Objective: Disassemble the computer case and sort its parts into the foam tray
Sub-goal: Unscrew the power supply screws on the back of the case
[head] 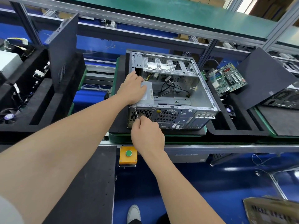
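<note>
case: open sheet-metal computer case (171, 94), right beside black foam tray (239, 126)
left hand (131, 89): flat, fingers loose on grey power supply (148, 96)
right hand (146, 135): pinching thin screwdriver (136, 114) at perforated rear

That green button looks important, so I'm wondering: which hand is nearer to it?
Right. The right hand, gripping a screwdriver, is just beyond the green button; the left hand rests farther off, inside the computer case.
</note>
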Demonstrator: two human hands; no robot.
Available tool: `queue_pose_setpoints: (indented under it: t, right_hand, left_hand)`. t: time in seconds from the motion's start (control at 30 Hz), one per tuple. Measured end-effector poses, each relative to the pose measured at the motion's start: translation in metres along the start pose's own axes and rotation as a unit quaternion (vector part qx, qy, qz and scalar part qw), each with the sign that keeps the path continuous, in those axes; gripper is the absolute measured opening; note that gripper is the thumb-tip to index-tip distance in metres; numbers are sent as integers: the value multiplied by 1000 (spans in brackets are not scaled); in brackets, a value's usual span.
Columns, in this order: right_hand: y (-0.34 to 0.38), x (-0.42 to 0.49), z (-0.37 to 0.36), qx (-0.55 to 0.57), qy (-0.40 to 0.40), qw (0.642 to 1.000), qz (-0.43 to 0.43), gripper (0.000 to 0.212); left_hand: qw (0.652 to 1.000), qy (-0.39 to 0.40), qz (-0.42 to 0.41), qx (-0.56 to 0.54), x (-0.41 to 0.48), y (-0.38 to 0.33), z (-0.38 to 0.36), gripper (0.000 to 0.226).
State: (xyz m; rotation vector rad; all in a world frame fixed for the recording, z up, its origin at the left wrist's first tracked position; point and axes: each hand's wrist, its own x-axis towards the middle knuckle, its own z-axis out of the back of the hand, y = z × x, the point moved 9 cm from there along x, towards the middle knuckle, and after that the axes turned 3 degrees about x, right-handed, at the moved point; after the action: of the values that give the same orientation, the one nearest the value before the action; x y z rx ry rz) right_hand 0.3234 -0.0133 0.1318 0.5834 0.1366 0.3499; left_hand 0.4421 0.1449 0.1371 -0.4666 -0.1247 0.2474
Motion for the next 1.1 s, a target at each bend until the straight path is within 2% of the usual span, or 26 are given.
queue_pose_setpoints:
  t: [0.07,0.13,0.2,0.27,0.33,0.4,0.53,0.67,0.7,0.73,0.83,0.9,0.93,0.97,1.0,1.1]
  right_hand:
    - [-10,-1,-3,67,22,996,-51,39]
    - [-22,1,-9,170,58,977,-113,44]
    - [-31,0,-18,280,108,939,-168,46]
    - [-36,-2,-27,382,162,884,-214,43]
    - [-33,-8,-35,474,221,819,-236,35]
    - [-26,-15,-42,564,276,739,-244,30]
    - [-14,-27,-50,691,317,597,-256,28]
    - [7,-34,-57,814,334,385,-279,29]
    - [12,-34,-57,829,331,356,-277,30]
    - [14,-33,-57,838,323,343,-275,32]
    - [17,-28,-57,848,309,339,-265,33]
    - [15,-25,-57,842,301,361,-265,31]
    - [13,-24,-58,831,294,389,-269,31]
    - [9,-23,-58,810,285,435,-272,30]
    - [5,-22,-59,775,272,502,-270,29]
    - [-11,-13,-50,579,206,758,-217,26]
  left_hand:
    - [1000,0,-1,-2,0,1,0,48]
    - [1000,0,-1,-5,0,1,0,47]
    - [1000,1,1,-7,1,1,0,48]
    - [1000,0,0,-6,1,2,0,48]
    - [1000,-2,-2,-7,1,2,0,47]
    - [1000,-4,-3,-8,2,2,0,47]
    - [1000,-4,-3,-10,3,3,-2,48]
    - [1000,-2,-1,-11,3,4,-2,48]
    - [1000,-2,-1,-10,3,4,-2,48]
    - [1000,-2,-2,-9,3,4,-2,48]
    - [1000,-4,-1,-10,3,3,-2,47]
    - [1000,-5,0,-10,3,3,-2,47]
    - [1000,-5,0,-10,3,3,-2,47]
    - [1000,-5,0,-8,3,3,-2,47]
    - [1000,-5,1,-7,3,3,-2,48]
    - [1000,-4,2,-4,2,3,-2,48]
